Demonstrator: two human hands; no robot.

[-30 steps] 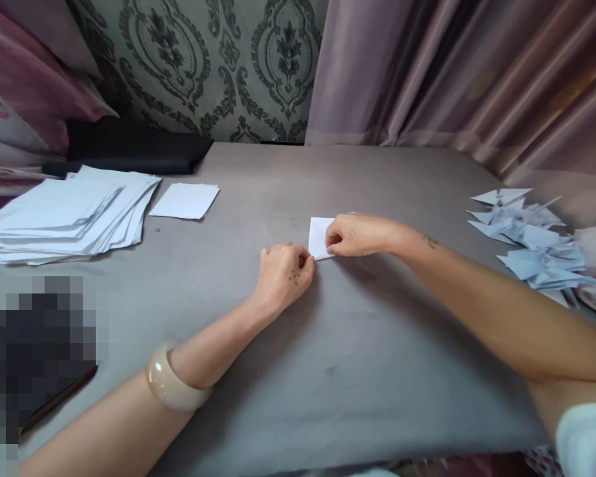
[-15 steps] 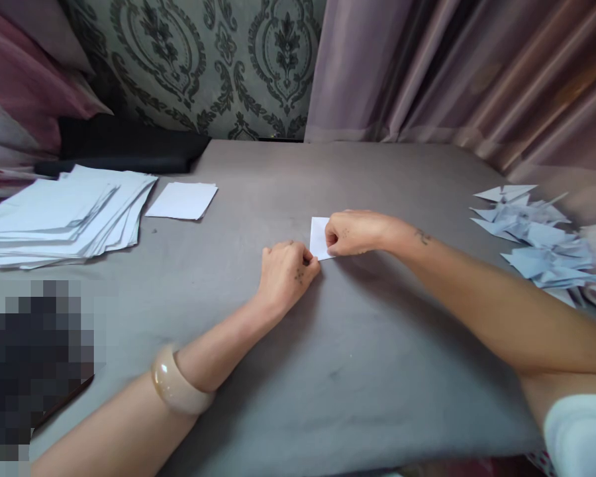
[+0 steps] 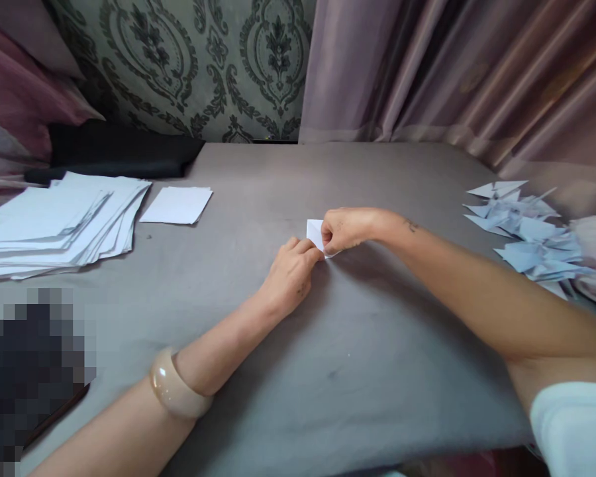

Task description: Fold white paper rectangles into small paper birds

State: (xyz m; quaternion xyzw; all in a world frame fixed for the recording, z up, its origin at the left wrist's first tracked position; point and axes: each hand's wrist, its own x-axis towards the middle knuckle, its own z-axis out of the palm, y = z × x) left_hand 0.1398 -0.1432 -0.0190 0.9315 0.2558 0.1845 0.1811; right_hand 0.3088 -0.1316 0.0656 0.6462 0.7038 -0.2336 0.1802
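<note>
One white paper point(image 3: 314, 230) is pinched in our right hand point(image 3: 345, 228); our left hand point(image 3: 292, 273) touches its near edge, grip unclear to us.

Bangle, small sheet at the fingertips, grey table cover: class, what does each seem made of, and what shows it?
Bangle: perhaps plastic or polished stone; bright highlights show gloss, not which.
Small sheet: matte white paper, apparently; thin, straight-edged.
Grey table cover: probably cloth, matte; faint wrinkles.
</note>
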